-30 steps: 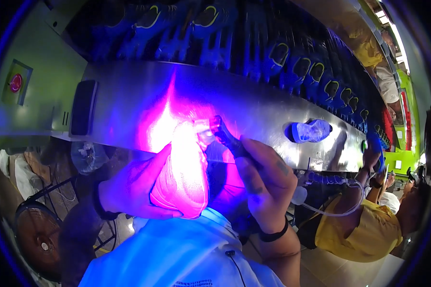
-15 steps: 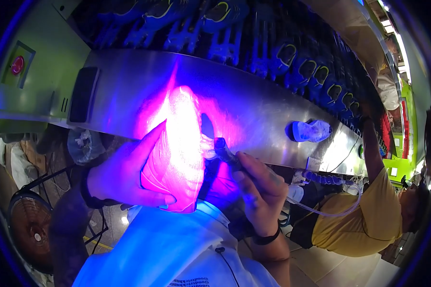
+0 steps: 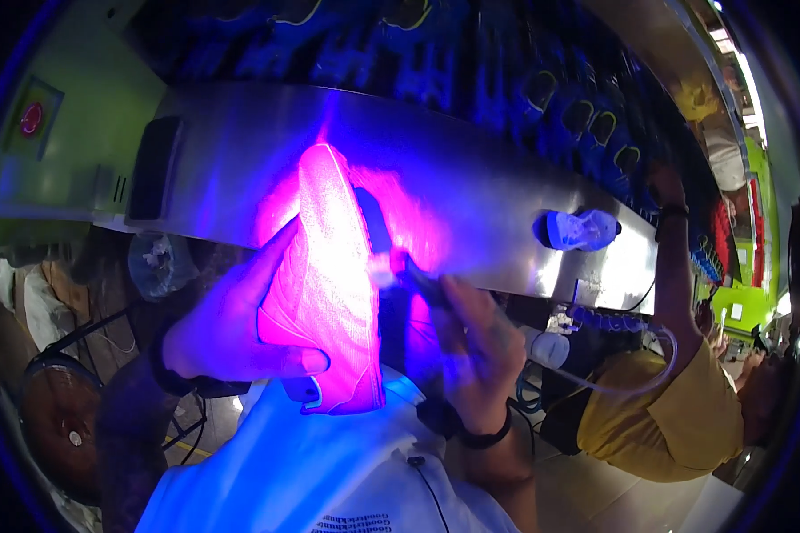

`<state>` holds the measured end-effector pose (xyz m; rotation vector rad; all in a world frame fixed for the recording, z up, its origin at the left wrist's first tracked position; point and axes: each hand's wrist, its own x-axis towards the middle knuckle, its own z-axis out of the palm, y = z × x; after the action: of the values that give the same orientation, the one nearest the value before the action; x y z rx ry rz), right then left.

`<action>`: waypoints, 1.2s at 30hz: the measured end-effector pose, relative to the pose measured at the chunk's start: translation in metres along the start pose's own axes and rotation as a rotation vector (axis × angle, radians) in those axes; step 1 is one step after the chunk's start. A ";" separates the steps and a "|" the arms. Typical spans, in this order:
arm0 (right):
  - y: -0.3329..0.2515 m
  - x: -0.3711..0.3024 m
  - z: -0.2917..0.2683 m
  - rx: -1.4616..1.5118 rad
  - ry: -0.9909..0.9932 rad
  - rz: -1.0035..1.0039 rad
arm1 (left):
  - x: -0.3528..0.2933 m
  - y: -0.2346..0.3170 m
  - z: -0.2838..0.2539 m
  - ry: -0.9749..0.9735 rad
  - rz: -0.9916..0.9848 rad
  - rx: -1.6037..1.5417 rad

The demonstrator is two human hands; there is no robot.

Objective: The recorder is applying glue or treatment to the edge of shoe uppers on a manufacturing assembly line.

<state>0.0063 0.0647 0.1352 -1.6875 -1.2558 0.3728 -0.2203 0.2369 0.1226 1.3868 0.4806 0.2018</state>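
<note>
Under violet-pink light, my left hand (image 3: pixel 231 333) grips a shoe (image 3: pixel 336 284) around its heel end, thumb across the side near the collar. The toe points away from me, over the metal ledge. The shoe's own colour is washed out by the glare. In my right hand (image 3: pixel 484 360), closed around its dark handle, is a brush (image 3: pixel 422 282). Its pale bristles are at the shoe's right edge, along the lower side, seemingly touching it. Blur softens my right fingers and the brush.
A metal ledge (image 3: pixel 471 235) runs across, with a pale wrapped object (image 3: pixel 582 229) on it at right. Beyond it are racks of dark shoes (image 3: pixel 587 120). A co-worker in a yellow shirt (image 3: pixel 658 413) reaches toward them. A fan (image 3: pixel 60 431) stands at left, below a green machine panel (image 3: pixel 71 98).
The shoe has turned in my left hand, showing more of its side and the collar opening. The brush has shifted slightly left and up along its edge. The co-worker's arm has moved left.
</note>
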 end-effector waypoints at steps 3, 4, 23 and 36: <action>-0.004 0.014 0.009 -0.012 0.048 0.005 | -0.004 0.005 0.001 -0.008 -0.063 -0.047; -0.008 0.015 0.009 -0.014 0.032 0.024 | -0.005 0.006 -0.001 -0.008 -0.063 -0.050; -0.014 -0.010 -0.006 0.161 -0.169 0.310 | 0.007 -0.007 -0.025 0.347 0.078 0.055; -0.029 0.017 -0.010 -0.154 -0.103 -0.008 | 0.007 0.007 -0.015 0.436 -0.117 -0.423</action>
<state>0.0042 0.0741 0.1684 -1.8115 -1.3971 0.3699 -0.2203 0.2547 0.1262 0.8943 0.8263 0.4860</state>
